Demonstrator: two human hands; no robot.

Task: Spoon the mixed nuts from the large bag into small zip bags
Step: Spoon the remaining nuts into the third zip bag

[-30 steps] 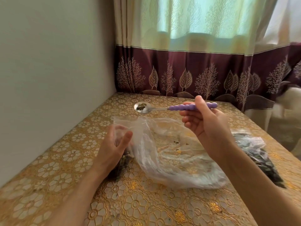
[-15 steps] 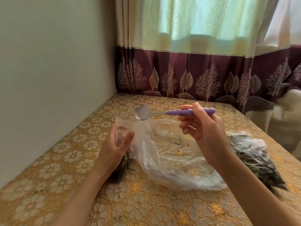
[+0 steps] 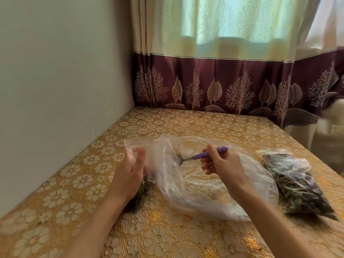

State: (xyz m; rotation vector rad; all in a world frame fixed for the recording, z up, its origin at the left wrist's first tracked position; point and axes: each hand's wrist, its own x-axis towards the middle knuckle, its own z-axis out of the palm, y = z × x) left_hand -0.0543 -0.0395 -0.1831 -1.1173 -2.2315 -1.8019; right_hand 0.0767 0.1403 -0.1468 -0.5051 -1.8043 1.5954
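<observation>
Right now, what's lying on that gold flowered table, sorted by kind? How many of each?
Large clear plastic bags: 1, the large bag, nearly empty
Small zip bags holding nuts: 2, the small zip bag under the left hand, and the filled zip bag
Purple-handled spoons: 1, the spoon in the right hand
Total: 4

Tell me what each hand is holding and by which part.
Right hand grips the spoon by its purple handle. Left hand holds the small zip bag near its open top.

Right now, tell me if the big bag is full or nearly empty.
Nearly empty: the big bag lies slack and see-through, only a few bits inside, the spoon dipped in.
</observation>
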